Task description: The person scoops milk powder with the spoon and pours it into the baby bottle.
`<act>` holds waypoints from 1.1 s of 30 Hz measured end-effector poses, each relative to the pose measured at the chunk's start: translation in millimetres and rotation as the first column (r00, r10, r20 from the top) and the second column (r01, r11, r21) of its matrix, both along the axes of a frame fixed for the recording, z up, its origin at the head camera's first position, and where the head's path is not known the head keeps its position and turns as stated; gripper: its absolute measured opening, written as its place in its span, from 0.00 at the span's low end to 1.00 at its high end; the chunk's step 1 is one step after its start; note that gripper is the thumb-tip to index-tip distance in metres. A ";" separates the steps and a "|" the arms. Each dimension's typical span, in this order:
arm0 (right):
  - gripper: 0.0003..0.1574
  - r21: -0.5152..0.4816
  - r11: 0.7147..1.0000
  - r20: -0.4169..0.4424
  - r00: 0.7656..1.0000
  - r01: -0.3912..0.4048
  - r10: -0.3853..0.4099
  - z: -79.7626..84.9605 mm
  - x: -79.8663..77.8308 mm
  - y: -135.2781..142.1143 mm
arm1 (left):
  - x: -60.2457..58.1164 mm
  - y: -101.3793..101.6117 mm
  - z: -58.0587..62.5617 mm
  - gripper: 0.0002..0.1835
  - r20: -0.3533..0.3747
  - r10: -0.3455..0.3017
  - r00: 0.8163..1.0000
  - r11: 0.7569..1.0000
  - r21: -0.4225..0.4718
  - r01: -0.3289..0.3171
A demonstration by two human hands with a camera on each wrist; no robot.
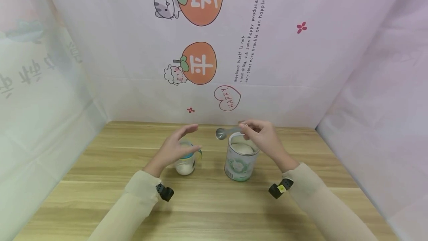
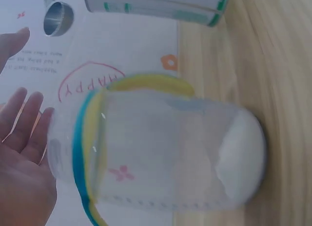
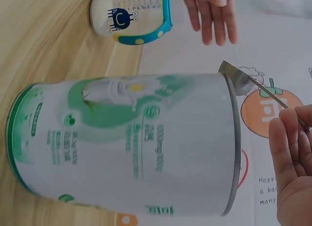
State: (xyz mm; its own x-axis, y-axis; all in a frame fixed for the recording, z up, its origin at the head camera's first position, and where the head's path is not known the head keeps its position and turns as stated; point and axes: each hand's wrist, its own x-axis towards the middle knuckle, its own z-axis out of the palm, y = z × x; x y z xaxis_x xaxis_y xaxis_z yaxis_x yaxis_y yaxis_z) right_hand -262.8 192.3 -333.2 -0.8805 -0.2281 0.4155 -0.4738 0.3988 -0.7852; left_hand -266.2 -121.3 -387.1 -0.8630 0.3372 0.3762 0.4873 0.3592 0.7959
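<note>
My right hand (image 1: pixel 262 137) pinches the handle of a metal measuring spoon (image 1: pixel 221 133), its bowl out to the left of a tall can (image 1: pixel 238 164). That can is white and green, lidless, with pale powder (image 1: pixel 242 148) inside. In the right wrist view the spoon (image 3: pixel 239 80) shows beyond the can's rim. A clear baby bottle (image 1: pixel 185 167) with a blue and yellow collar and handles stands to the left, its top uncapped. White powder (image 2: pixel 241 160) lies in its bottom. Around the bottle's top my left hand (image 1: pixel 170 150) hovers, thumb and fingers spread, gripping nothing.
Both containers stand upright on a wood-grain table (image 1: pixel 207 207). A white printed cloth (image 1: pixel 267 96) rises behind the table's far edge, and cloth walls flank both sides. Dark wrist cameras are strapped on both sleeves (image 1: pixel 142 192).
</note>
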 end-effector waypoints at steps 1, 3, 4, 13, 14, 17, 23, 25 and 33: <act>0.17 0.001 1.000 -0.001 1.000 0.007 -0.007 -0.5 0.1 1.3 | -0.1 2.1 1.7 0.37 -0.007 -0.009 1.000 1.000 0.000 0.009; 0.18 0.002 1.000 0.006 1.000 0.024 -0.024 -0.4 1.1 4.4 | -0.1 6.9 5.0 0.36 -0.020 -0.030 0.999 1.000 -0.005 0.030; 0.18 0.003 1.000 0.006 0.999 0.031 -0.031 -0.6 1.3 6.4 | -0.3 9.9 6.4 0.37 -0.031 -0.046 0.998 0.999 -0.010 0.045; 0.18 0.001 0.998 -0.033 0.997 0.068 -0.068 -0.8 5.2 23.9 | -0.6 37.4 13.2 0.38 -0.064 -0.100 0.993 0.995 -0.018 0.099; 0.18 0.003 0.998 -0.036 0.997 0.069 -0.069 -0.9 5.6 26.0 | -0.3 40.1 14.0 0.38 -0.061 -0.105 0.993 0.994 -0.012 0.104; 0.19 0.006 0.997 -0.037 0.996 0.080 -0.079 -0.8 7.9 32.6 | 0.2 48.3 15.7 0.38 -0.040 -0.121 0.992 0.993 -0.006 0.121; 0.21 0.030 0.995 -0.032 0.995 0.098 -0.097 -2.2 9.6 45.1 | -0.7 62.9 17.0 0.42 0.004 -0.166 0.986 0.986 -0.023 0.166; 0.21 0.046 0.994 -0.031 0.994 0.102 -0.100 -3.5 9.4 48.1 | -0.9 67.4 16.2 0.44 0.022 -0.173 0.985 0.984 -0.041 0.174; 0.19 0.133 0.983 -0.045 0.991 0.128 -0.123 -10.8 8.3 54.2 | 0.0 86.0 5.6 0.50 0.077 -0.182 0.980 0.977 -0.101 0.189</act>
